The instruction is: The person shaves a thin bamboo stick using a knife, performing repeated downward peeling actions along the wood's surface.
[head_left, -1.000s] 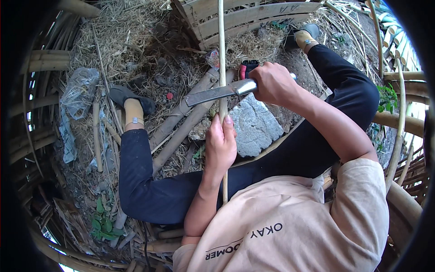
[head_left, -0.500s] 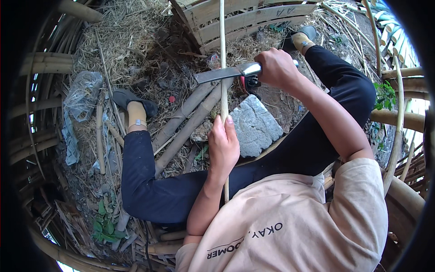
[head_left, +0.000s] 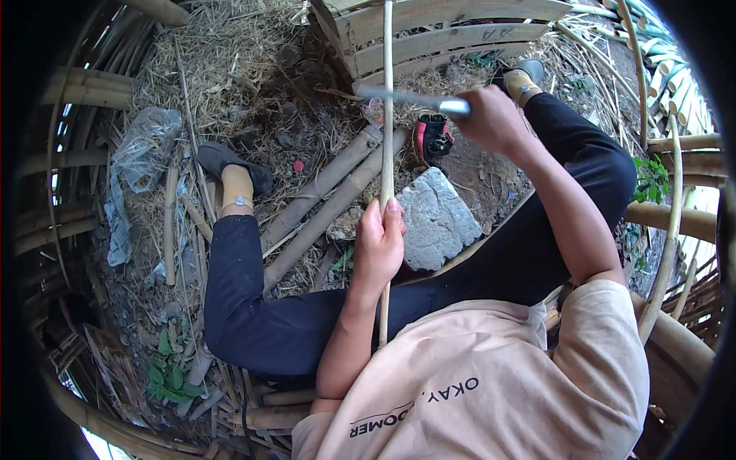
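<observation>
A long, pale, thin stick point(head_left: 388, 149) stretches from above my lap toward the top of the view. My left hand point(head_left: 381, 244) wraps round it, thumb along its side, near the rough grey stone point(head_left: 437, 218). To the right and farther out, my right hand point(head_left: 497, 119) grips a broad-bladed knife point(head_left: 455, 107) by its handle. The blade is smeared by motion and lies across the stick, its tip reaching past the left side. Whether blade and stick touch, I cannot tell. The handle is hidden in my fist.
Two bamboo poles point(head_left: 331, 186) lie left of the stone. A red-and-black object point(head_left: 434, 139) sits beyond it. A slatted wooden crate point(head_left: 452, 38) stands at the far side. Clear plastic point(head_left: 146, 149) lies at left; cut bamboo point(head_left: 675, 80) is piled at far right.
My right hand with the knife has moved away from me along the stick and slightly right. My left hand keeps its hold on the stick. The red-and-black object shows more fully.
</observation>
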{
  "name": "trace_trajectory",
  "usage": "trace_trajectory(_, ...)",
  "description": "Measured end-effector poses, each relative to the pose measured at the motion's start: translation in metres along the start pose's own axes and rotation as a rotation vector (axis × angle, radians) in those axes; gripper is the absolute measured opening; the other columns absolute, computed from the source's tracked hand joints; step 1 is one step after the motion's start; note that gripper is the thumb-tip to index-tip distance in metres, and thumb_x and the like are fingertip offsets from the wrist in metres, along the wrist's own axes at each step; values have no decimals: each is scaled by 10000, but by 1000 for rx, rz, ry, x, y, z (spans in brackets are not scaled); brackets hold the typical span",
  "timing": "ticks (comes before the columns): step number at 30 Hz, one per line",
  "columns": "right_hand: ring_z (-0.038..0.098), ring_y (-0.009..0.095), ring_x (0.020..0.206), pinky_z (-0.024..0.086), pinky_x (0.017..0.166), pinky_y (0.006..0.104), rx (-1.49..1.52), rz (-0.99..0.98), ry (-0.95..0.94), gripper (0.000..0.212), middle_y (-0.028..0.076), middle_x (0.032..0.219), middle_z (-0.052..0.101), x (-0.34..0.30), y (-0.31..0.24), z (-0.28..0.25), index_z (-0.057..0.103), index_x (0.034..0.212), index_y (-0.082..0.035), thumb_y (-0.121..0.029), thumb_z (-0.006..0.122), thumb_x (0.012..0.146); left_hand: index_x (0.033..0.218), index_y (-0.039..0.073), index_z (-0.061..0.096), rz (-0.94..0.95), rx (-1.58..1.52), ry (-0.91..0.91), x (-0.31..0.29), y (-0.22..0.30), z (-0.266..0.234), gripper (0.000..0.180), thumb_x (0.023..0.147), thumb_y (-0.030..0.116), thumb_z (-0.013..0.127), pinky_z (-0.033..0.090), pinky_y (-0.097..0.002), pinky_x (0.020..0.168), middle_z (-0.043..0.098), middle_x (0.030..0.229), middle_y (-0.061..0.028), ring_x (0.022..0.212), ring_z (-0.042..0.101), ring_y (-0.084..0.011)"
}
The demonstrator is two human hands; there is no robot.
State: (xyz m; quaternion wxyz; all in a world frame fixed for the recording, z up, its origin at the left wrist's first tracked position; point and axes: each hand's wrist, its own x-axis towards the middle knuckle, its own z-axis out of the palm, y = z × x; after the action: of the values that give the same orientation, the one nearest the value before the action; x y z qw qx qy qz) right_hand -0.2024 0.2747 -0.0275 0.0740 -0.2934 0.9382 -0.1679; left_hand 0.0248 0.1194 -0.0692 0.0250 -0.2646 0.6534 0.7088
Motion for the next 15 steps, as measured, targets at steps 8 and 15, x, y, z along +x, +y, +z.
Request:
trace_trajectory(8, 667, 367, 675, 539, 645, 475, -48, -275, -75, 112, 136, 653, 647, -14, -13, 16, 674, 763, -104, -137, 696, 658, 897, 64, 503, -75, -134, -67, -4, 12, 0, 290, 1079, 287, 477, 324, -229, 470, 441, 642, 49, 535, 389, -31)
trace_trajectory(15, 665, 365, 677, 536, 642, 478, -26, -262, -105, 115, 132, 657, 647, -19, -9, 16, 683, 775, -112, -157, 710, 673, 894, 61, 506, -38, -45, -61, -3, 12, 2, 256, 1065, 252, 510, 343, -236, 476, 455, 647, 45, 539, 410, -35)
